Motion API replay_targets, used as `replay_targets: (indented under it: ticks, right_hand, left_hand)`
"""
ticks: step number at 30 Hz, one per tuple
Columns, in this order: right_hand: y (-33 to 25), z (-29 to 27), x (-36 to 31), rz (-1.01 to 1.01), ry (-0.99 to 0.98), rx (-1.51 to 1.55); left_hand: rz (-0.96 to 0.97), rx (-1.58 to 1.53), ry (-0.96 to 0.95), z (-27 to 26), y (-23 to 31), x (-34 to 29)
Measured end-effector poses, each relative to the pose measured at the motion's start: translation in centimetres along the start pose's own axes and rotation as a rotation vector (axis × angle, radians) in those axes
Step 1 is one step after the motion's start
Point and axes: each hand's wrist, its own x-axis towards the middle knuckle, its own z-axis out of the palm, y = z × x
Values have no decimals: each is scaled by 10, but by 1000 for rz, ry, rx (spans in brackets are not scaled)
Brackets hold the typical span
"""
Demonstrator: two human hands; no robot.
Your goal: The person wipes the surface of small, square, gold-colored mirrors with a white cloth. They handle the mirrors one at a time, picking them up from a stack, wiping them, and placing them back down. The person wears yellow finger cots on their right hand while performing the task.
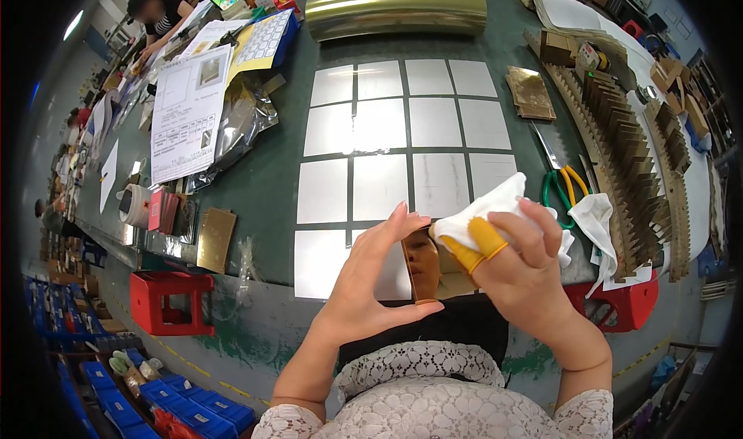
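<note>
My left hand (357,283) grips a small mirror-finish plate (422,273) at its edges, thumb along the near edge and fingers at the far one. My right hand (528,273), with yellow finger cots on some fingers, clasps a white cloth (491,201) close to the plate's upper right corner. Whether the cloth touches the plate, I cannot tell. Both hands hover over the near end of a grid of pale square sheets (378,118) laid in rows on the green table (271,199). Part of the nearest row is hidden behind my hands.
Scissors (565,191) with green and yellow handles and another white cloth (594,221) lie on the right, beside toothed racks (611,145). A gold roll (395,13) spans the far side. Papers (186,114) lie left. Red stools (172,300) stand below; a person (159,13) works far left.
</note>
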Motion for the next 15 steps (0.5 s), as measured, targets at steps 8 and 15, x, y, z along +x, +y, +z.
replay_targets:
  ticks: [8,15]
  right_hand:
    - [20,-5,-12,67,0,-115]
    - [33,-14,-19,128,-1,-184]
  left_hand:
    - [2,9,7,-3,-2,-3]
    - [-26,-84,25,-5,-4,-4]
